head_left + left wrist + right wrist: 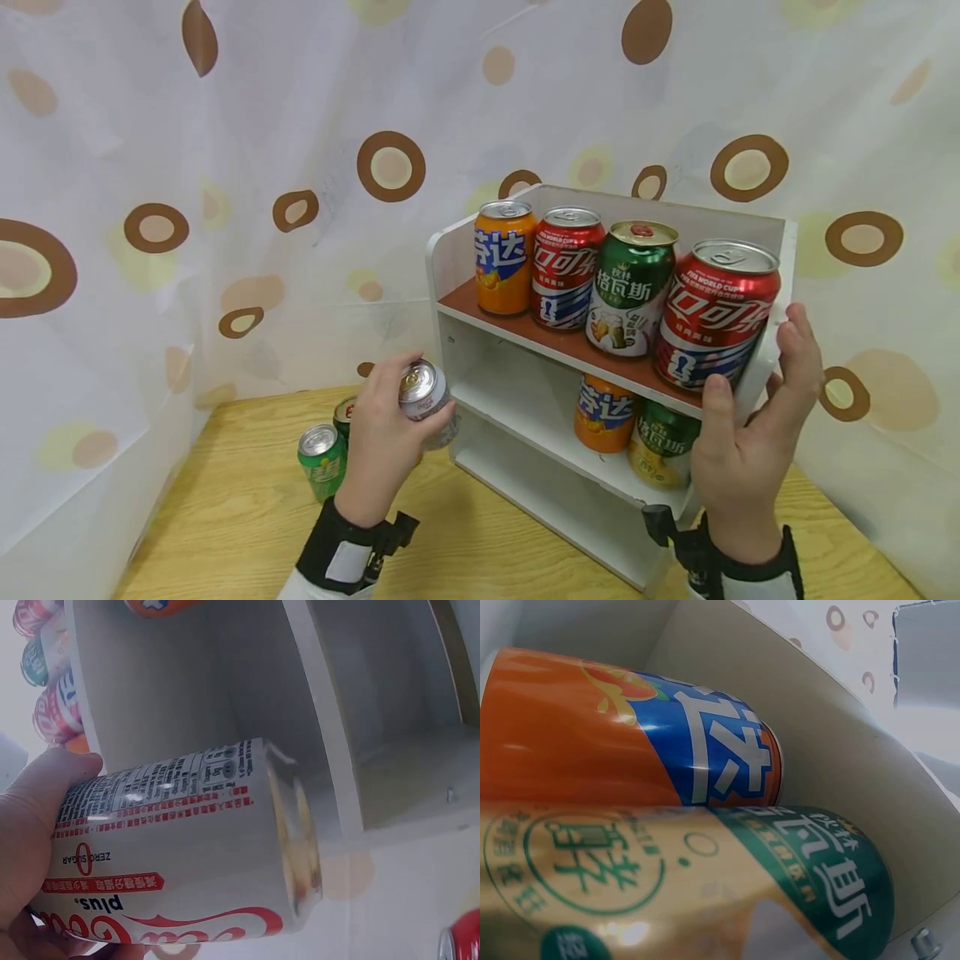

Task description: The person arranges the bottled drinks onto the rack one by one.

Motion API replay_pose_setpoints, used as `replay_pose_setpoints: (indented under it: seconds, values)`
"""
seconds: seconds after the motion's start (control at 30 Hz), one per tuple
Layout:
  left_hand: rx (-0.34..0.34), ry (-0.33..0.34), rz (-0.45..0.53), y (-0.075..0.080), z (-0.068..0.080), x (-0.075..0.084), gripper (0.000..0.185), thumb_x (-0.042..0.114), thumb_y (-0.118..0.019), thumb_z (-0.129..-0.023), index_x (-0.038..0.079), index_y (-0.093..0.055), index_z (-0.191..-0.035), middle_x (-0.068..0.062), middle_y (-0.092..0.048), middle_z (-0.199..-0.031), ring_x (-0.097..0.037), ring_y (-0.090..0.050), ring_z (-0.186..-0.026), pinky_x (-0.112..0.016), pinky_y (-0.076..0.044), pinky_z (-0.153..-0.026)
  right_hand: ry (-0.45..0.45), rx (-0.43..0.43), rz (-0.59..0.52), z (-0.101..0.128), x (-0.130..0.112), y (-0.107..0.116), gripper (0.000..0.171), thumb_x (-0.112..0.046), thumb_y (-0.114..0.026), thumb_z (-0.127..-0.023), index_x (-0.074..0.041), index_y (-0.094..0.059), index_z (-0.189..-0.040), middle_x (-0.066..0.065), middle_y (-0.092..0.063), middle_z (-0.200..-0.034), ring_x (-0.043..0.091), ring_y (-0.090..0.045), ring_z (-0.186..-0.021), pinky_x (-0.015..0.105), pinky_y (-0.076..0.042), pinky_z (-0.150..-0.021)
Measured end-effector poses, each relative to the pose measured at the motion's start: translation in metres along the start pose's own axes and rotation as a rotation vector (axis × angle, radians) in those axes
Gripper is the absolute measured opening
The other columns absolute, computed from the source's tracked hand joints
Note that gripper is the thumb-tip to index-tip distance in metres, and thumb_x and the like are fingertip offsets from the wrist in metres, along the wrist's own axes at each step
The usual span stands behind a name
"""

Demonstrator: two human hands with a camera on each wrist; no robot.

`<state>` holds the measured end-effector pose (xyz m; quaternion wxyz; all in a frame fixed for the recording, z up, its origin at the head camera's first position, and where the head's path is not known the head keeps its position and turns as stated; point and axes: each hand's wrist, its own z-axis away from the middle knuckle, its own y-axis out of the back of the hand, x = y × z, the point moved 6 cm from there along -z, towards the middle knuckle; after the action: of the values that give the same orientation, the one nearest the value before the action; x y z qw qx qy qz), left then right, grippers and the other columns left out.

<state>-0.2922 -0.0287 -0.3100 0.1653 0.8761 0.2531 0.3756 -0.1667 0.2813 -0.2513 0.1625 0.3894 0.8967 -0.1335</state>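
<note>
The left hand (pixel 386 433) grasps the white can (pixel 423 396) by its upper part, in the air just left of the shelf (pixel 517 408), above the table (pixel 225 500). Carried rightward, the can's low-hanging bottom could catch the shelf's left wall or a board edge and twist from the fingers. The right hand (pixel 757 442) clenches no can; its fingers stand extended at the shelf's right wall, though firm contact is hard to tell. Its thumb lies close to the rightmost red can (pixel 716 312), near the top board's near edge; a nudge might tip it. A leftward swing of the left wrist could topple the green can (pixel 322 462).
</note>
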Motion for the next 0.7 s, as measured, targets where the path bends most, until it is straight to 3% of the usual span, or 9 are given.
replay_pose_setpoints:
  seconds: [0.17, 0.33, 0.7]
  values:
    - [-0.041, 0.015, 0.046, -0.016, -0.008, 0.010, 0.069, 0.020, -0.092, -0.078, 0.009, -0.057, -0.136, -0.014, -0.061, -0.127, -0.031, -0.063, -0.114, -0.048, -0.060, -0.093, -0.001, 0.001, 0.000, 0.000, 0.000, 0.000, 0.046, -0.011, -0.050, -0.098, 0.009, -0.035, -0.137, 0.017, -0.033, -0.160, 0.030, -0.029, -0.150, 0.033, -0.029, -0.117]
    - [-0.051, -0.015, 0.063, -0.030, -0.016, 0.018, 0.070, 0.022, -0.093, -0.077, 0.009, -0.057, -0.136, -0.014, -0.061, -0.126, -0.030, -0.063, -0.114, -0.046, -0.060, -0.094, -0.002, 0.000, -0.005, 0.000, 0.000, 0.000, 0.046, -0.011, -0.050, -0.098, 0.010, -0.035, -0.137, 0.017, -0.032, -0.160, 0.030, -0.029, -0.149, 0.033, -0.028, -0.117]
    - [-0.068, -0.056, 0.073, -0.054, -0.018, 0.025, 0.070, 0.022, -0.093, -0.076, 0.010, -0.057, -0.135, -0.013, -0.061, -0.128, -0.030, -0.063, -0.116, -0.044, -0.058, -0.096, 0.007, -0.001, -0.004, 0.000, 0.001, 0.001, 0.047, -0.012, -0.050, -0.099, 0.010, -0.035, -0.137, 0.017, -0.033, -0.160, 0.030, -0.030, -0.149, 0.034, -0.028, -0.117]
